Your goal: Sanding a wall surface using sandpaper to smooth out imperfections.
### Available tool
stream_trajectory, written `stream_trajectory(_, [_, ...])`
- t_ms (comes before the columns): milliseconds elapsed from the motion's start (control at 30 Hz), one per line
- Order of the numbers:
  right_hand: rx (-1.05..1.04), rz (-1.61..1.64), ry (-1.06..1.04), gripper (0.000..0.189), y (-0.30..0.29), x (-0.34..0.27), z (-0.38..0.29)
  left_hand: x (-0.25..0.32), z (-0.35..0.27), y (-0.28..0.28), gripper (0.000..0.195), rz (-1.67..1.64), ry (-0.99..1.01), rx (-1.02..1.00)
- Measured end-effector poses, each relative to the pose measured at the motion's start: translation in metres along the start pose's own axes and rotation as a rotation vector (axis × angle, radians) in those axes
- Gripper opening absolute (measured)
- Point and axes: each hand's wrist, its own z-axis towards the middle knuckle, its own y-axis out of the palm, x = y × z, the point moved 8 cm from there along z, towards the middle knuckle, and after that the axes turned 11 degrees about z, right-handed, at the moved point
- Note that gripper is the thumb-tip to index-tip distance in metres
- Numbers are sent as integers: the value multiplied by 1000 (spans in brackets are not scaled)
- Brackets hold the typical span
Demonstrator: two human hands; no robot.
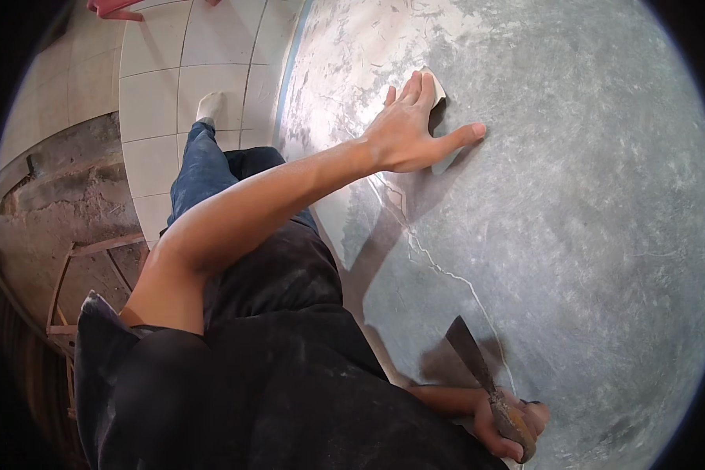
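Note:
My left hand (408, 126) lies with extended fingers on a folded piece of sandpaper (439, 88), pressed flat against a grey plastered wall (570, 194). Its thumb is spread out to the side. Low in the view, my right hand (508, 420) is closed around the worn handle of a putty knife (472, 355); the dark blade points up and away from the fist. A pale, jagged crack line (467, 282) runs over the wall between the two hands. Whitish patches and scuffs cover the wall around my left hand.
A cream tiled floor (211, 76) meets the wall along a blue strip (292, 67). One socked foot (211, 106) is on the tiles. A red plastic object (114, 9) stands at the top left. Bare, rough ground (82, 194) and a rusty metal frame (103, 245) lie at the left.

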Motion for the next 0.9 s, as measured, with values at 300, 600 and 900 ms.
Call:
stream_trajectory(300, [-19, -22, -16, 45, 2, -1, 2, 8, -19, 8, 134, -3, -9, -69])
stream_trajectory(600, [-30, -9, -16, 46, -3, 0, 1, 14, -36, 18, 132, -44, -31, -148])
stream_trajectory(900, [-22, -47, -37, 44, -2, -1, 1, 4, -32, 16, 130, -98, -107, -188])
